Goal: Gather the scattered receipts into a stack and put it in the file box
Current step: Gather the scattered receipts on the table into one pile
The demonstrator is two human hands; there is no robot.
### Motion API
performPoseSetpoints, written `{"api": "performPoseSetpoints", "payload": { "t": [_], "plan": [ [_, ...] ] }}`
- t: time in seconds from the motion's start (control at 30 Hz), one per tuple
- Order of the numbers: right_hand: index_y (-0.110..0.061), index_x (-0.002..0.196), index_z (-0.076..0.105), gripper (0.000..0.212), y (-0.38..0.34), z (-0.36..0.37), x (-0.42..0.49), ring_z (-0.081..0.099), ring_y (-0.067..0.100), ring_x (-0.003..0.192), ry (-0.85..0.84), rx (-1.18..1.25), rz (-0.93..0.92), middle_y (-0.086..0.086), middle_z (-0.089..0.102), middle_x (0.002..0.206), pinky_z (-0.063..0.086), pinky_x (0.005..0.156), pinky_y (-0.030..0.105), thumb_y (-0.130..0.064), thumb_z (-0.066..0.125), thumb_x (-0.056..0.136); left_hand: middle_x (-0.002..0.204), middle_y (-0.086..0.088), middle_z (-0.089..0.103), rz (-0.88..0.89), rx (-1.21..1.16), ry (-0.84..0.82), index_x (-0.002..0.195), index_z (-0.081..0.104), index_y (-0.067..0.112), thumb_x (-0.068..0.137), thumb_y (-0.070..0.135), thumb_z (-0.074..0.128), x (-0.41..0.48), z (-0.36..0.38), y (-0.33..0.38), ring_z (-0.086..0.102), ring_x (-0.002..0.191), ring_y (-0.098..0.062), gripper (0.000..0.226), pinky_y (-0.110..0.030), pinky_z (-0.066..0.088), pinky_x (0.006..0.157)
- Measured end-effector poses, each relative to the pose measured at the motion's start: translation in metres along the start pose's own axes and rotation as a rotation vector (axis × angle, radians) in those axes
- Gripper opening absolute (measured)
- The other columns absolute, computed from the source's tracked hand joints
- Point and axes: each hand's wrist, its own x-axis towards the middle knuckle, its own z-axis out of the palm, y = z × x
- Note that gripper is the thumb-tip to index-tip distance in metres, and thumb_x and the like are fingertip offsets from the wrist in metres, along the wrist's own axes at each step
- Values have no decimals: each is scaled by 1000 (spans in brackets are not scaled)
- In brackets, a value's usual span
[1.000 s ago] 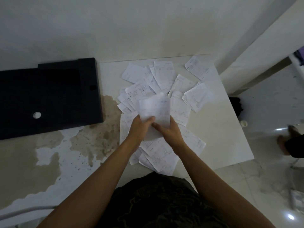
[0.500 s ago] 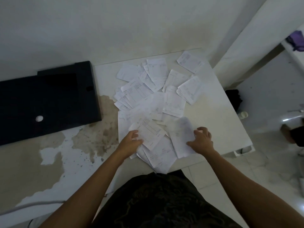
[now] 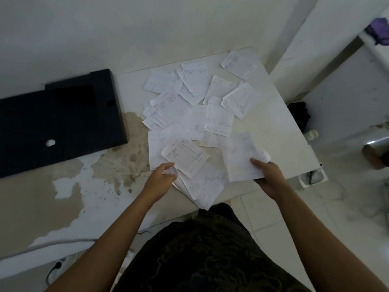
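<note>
Several white receipts (image 3: 195, 106) lie scattered and overlapping across the white table (image 3: 280, 131). My right hand (image 3: 270, 178) grips a small stack of receipts (image 3: 240, 159) by its near right corner, near the table's front right edge. My left hand (image 3: 161, 180) pinches the near corner of a printed receipt (image 3: 185, 157) lying on top of the pile. The black file box (image 3: 54, 119) lies flat at the left, its lid shut, well apart from both hands.
The table's left part shows brown stains and peeled paint (image 3: 117, 165). A white wall stands behind. A tiled floor (image 3: 336, 207) lies to the right, with a small white bottle (image 3: 312, 134) and a dark object (image 3: 299, 116) beside the table. A cable (image 3: 52, 270) runs at the lower left.
Both hands held one bundle at the pile's middle a second ago. My right hand carried it to the right, and my left hand reached down onto a printed receipt.
</note>
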Motion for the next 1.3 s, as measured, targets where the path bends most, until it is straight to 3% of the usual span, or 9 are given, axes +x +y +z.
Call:
{"api": "performPoseSetpoints", "payload": {
  "t": [0.13, 0.3, 0.47, 0.57, 0.63, 0.93, 1.17, 1.23, 1.3],
  "plan": [
    [-12, 114, 67, 29, 0, 6, -9, 74, 22, 96, -37, 152, -72, 4, 77, 109, 61, 73, 33, -9, 73, 86, 130, -1, 54, -111, 26, -7, 133, 51, 20, 90, 24, 62, -8, 3, -9, 55, 114, -19, 44, -45, 48, 101],
    [-21, 94, 73, 13, 26, 55, -22, 73, 4, 77, -59, -499, -198, 6, 76, 102, 54, 56, 15, -23, 78, 81, 129, -4, 55, -213, -155, -6, 135, 47, 17, 89, 21, 65, -15, 16, -14, 58, 112, -20, 50, -42, 54, 91],
    [-11, 131, 57, 58, 49, 103, -27, 63, 24, 112, -152, -691, -194, 2, 57, 133, 56, 94, 45, -24, 79, 79, 121, 0, 61, -214, -353, -6, 129, 54, 19, 90, 19, 62, -21, 23, -13, 63, 107, -17, 40, -37, 57, 85],
    [-9, 115, 67, 41, 54, 115, -24, 65, 25, 105, -166, -751, -227, 8, 65, 122, 58, 88, 43, -19, 78, 76, 107, 5, 69, -203, -489, -33, 104, 62, 31, 93, 12, 56, -23, 22, -11, 68, 93, -13, 23, -26, 59, 62],
    [-9, 112, 64, 41, 54, 118, -21, 65, 26, 102, -124, -780, -193, 9, 67, 113, 57, 84, 41, -19, 78, 75, 104, 7, 69, -235, -552, -33, 100, 60, 31, 94, 12, 56, -25, 21, -11, 69, 92, -13, 20, -24, 57, 57],
    [-6, 119, 61, 50, 46, 112, -7, 64, 24, 98, -165, -788, -9, 8, 66, 112, 56, 81, 35, -25, 81, 76, 120, -8, 65, -300, -673, -28, 143, 38, 16, 94, 15, 59, -22, 26, -15, 65, 107, -26, 53, -42, 55, 86],
    [-22, 100, 64, 21, 24, 102, -3, 61, 5, 75, -69, -699, -95, -10, 64, 85, 45, 54, 19, -28, 72, 82, 115, -2, 60, -254, -563, 247, 140, 41, 16, 91, 14, 61, -5, 7, -19, 63, 102, -18, 54, -31, 54, 77],
    [-24, 98, 64, 19, 20, 109, -2, 63, 7, 77, -78, -677, -98, -9, 66, 87, 46, 55, 18, -29, 73, 82, 118, 0, 58, -216, -498, 302, 141, 39, 18, 91, 14, 59, 0, 1, -17, 60, 98, -14, 54, -30, 54, 77],
    [-19, 109, 67, 29, 20, 120, -1, 66, 13, 84, -96, -647, -97, -1, 70, 98, 52, 64, 24, -27, 73, 82, 128, 1, 50, -187, -426, 343, 141, 39, 21, 92, 16, 59, 5, -6, -16, 54, 108, -16, 54, -38, 53, 90]
  ]
}}
